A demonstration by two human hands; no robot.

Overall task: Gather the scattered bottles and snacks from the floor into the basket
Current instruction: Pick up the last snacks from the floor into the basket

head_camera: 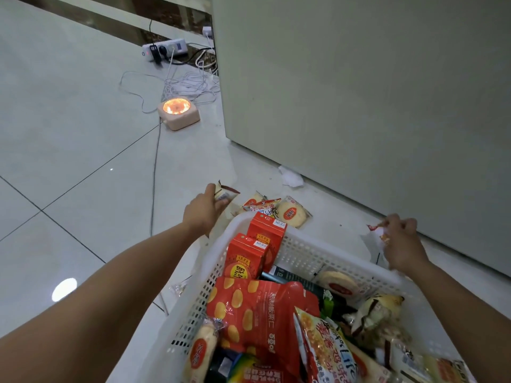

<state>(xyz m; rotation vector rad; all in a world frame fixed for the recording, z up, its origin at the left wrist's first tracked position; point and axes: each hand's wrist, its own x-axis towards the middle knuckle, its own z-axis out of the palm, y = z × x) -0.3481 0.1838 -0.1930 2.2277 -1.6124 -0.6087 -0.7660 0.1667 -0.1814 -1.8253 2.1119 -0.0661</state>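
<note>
Left hand (206, 210) pinches a crinkly brown-and-white snack wrapper (224, 192) beyond the white plastic basket (301, 251). Right hand (402, 241) clutches a small red-tipped packet (380, 233). Both look light and floppy, so edge grabs should work.

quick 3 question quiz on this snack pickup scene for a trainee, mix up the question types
1. True or false: the left hand grips a brown-and-white snack wrapper while the right hand holds a small red-tipped wrapped snack.
2. Where does the round pale cracker packet lie?
A. inside the white perforated plastic basket
B. on the pale tiled floor just beyond the basket
C. on top of a lamp
3. How many red cartons stand in the basket's far corner?

Key: 1 true; 2 B; 3 two.
</note>
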